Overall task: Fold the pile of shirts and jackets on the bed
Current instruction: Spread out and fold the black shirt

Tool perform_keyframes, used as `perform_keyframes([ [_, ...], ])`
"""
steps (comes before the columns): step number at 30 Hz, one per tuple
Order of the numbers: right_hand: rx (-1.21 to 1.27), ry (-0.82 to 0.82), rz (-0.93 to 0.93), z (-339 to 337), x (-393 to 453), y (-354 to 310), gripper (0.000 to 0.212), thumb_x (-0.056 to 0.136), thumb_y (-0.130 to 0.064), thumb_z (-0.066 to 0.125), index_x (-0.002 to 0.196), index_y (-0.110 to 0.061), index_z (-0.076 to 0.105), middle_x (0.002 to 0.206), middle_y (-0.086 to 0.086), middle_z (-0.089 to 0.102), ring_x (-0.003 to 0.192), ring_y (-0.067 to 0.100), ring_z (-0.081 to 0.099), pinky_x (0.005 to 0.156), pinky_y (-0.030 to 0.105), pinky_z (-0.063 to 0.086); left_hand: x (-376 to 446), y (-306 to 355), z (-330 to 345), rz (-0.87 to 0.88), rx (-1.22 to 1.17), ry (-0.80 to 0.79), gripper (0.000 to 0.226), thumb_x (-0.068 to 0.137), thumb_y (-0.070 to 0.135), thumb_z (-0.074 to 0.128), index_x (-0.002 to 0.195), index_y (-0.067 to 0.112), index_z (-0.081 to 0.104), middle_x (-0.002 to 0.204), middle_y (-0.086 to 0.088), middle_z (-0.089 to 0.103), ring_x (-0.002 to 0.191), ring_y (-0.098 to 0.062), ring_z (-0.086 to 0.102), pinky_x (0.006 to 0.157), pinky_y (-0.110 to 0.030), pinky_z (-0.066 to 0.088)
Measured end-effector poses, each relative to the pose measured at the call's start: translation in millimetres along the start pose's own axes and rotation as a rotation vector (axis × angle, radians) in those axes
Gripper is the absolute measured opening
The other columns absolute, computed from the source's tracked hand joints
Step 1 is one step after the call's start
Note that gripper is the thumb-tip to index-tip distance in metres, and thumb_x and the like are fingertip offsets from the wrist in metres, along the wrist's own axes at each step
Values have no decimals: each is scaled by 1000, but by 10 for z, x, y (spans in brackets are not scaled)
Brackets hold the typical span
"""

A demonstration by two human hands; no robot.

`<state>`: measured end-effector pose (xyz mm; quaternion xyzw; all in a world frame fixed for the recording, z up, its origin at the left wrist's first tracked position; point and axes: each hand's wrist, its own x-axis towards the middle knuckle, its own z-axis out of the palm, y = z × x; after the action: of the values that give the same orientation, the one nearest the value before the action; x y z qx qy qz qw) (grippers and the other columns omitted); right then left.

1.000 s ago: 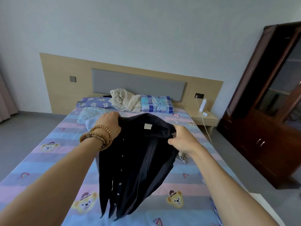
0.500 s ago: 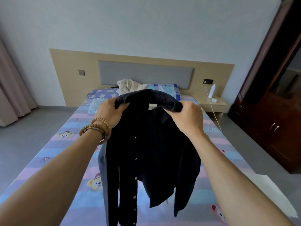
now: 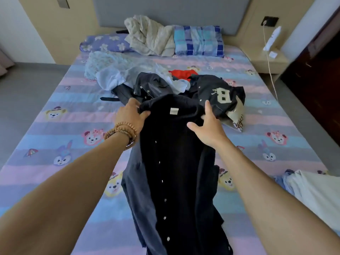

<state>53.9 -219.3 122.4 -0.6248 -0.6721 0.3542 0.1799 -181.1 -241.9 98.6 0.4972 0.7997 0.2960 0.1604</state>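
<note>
A dark navy button shirt (image 3: 176,162) lies lengthwise on the bed (image 3: 55,126), front up, collar and white label toward the headboard. My left hand (image 3: 131,115), with bead bracelets on the wrist, grips its left shoulder. My right hand (image 3: 207,126) holds the right shoulder, thumb spread and index finger raised. Just beyond the collar is the pile: a dark grey shirt (image 3: 147,85), a light blue shirt (image 3: 117,74), a red garment (image 3: 182,73) and a black jacket with a letter B (image 3: 220,92).
Two pillows (image 3: 198,40) and a cream blanket (image 3: 149,35) lie at the headboard. A light folded garment (image 3: 316,196) sits at the bed's right edge. A nightstand (image 3: 266,59) with a white bottle and cable stands right, beside a dark wardrobe (image 3: 316,67).
The shirt hung in the air from both hands before; now it has come down and lies along the bed. My view has tilted down, showing the pile.
</note>
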Motion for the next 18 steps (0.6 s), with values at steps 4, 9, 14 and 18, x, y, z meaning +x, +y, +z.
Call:
perform_keyframes([
  [4, 44, -223, 137, 524, 247, 425, 74, 93, -30, 57, 155, -24, 18, 139, 4, 56, 125, 21, 53, 101, 32, 42, 55, -545, 588, -179, 2, -258, 36, 87, 30, 63, 118, 16, 53, 105, -8, 66, 96, -27, 60, 85, -35, 48],
  [9, -17, -436, 272, 1311, 187, 1230, 24, 91, -19, 50, 103, -3, 63, 94, 13, 71, 99, 34, 64, 84, 38, 52, -749, -1342, 1532, -403, 161, -562, 34, 86, 43, 60, 112, 22, 56, 112, -3, 62, 107, -26, 58, 88, -31, 43],
  [14, 32, -539, 329, 1831, 285, 1789, 30, 92, -11, 41, 111, 1, 61, 104, 12, 71, 100, 36, 65, 95, 49, 50, -1282, -1442, 2371, -687, 94, -703, 106, 68, 74, 64, 146, 11, 27, 145, -10, 36, 131, -29, 42, 105, -41, 40],
  [18, 48, -547, 289, 2057, 428, 1944, 35, 88, -4, 34, 115, 13, 49, 98, 19, 70, 105, 46, 54, 94, 59, 44, -1390, -1373, 2748, -674, 329, -689, 103, 79, 46, 69, 150, 7, 6, 152, -15, 21, 137, -35, 27, 105, -42, 37],
])
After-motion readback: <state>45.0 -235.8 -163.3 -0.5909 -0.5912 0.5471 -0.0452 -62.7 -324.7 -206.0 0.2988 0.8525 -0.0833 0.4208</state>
